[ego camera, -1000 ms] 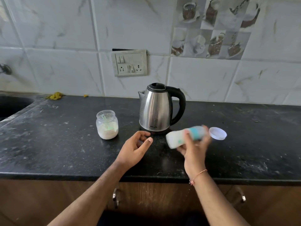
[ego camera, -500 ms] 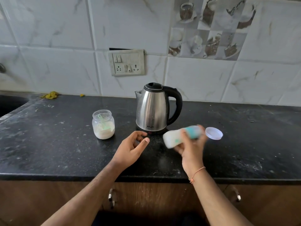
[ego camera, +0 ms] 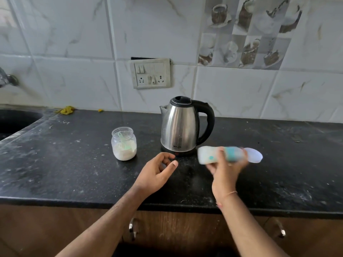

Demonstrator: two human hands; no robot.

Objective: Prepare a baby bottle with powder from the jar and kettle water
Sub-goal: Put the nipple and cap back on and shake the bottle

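Note:
My right hand (ego camera: 225,168) grips a baby bottle (ego camera: 209,154) with a teal collar, held sideways above the counter and blurred by motion; white liquid fills it. My left hand (ego camera: 157,172) hovers over the black counter (ego camera: 65,169) with fingers loosely curled, holding nothing. A steel kettle (ego camera: 181,127) with a black handle stands behind the hands. Left of it sits an uncovered glass jar (ego camera: 124,143) of white powder with a green scoop inside. A clear plastic cap (ego camera: 255,155) lies on the counter just behind the bottle's top end.
A sink (ego camera: 13,121) is sunk into the counter's far left, with a tap on the wall above. A switch and socket plate (ego camera: 151,73) sits on the tiled wall. Yellow scraps (ego camera: 66,110) lie by the wall. Cabinet handles (ego camera: 132,229) show below the counter edge.
The bottle stays sideways in my right hand and shifts slightly back and forth with blur. My left hand holds its place. The view has drifted a little.

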